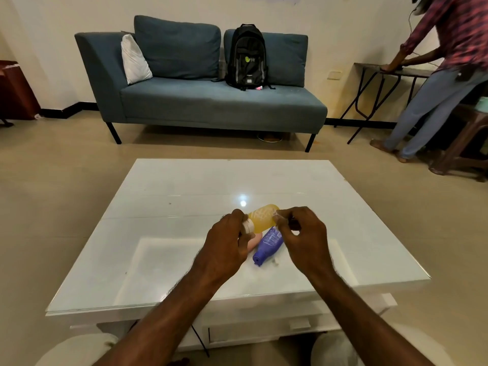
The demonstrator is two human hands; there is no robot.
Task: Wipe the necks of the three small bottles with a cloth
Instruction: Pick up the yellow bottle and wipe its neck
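Observation:
A yellow bottle is held sideways above the white table. My left hand grips its white cap end. My right hand pinches the bottle's far end, with what looks like a thin clear or white scrap between the fingers. Below the hands a purple bottle lies on its side, cap toward me. A pink bottle lies beside it, mostly hidden behind my left hand. A white cloth seems to lie under the purple bottle, hard to tell against the table.
The glossy table has a drawer front facing me. Beyond it stands a blue sofa with a black backpack. At the right a person leans on a small dark table. My knees show at the bottom.

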